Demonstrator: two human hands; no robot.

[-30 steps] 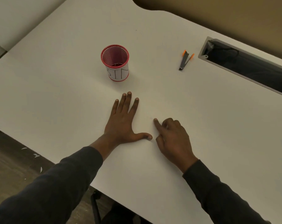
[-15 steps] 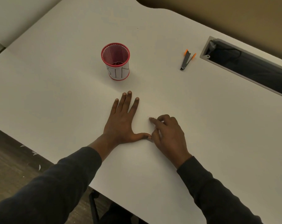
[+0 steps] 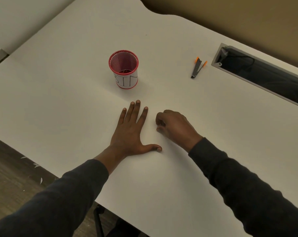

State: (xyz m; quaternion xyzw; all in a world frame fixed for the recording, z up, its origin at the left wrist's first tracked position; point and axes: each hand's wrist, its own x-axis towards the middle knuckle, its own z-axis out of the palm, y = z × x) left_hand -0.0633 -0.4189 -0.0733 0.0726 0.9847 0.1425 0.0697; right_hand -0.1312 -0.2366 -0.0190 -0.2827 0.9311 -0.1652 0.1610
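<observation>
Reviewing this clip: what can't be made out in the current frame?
Head view: whether the right hand pinches anything; its curled fingers hide the tips.
Head view: what lies inside the red mesh cup; too dim and small.
Head view: what the orange-tipped tool is; too small.
Head view: the cable slot and its far end; cut off by the right edge.

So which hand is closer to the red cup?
The left hand. It lies flat on the table, fingertips just short of the red cup. The right hand is curled further off, to the cup's right and nearer the person.
</observation>
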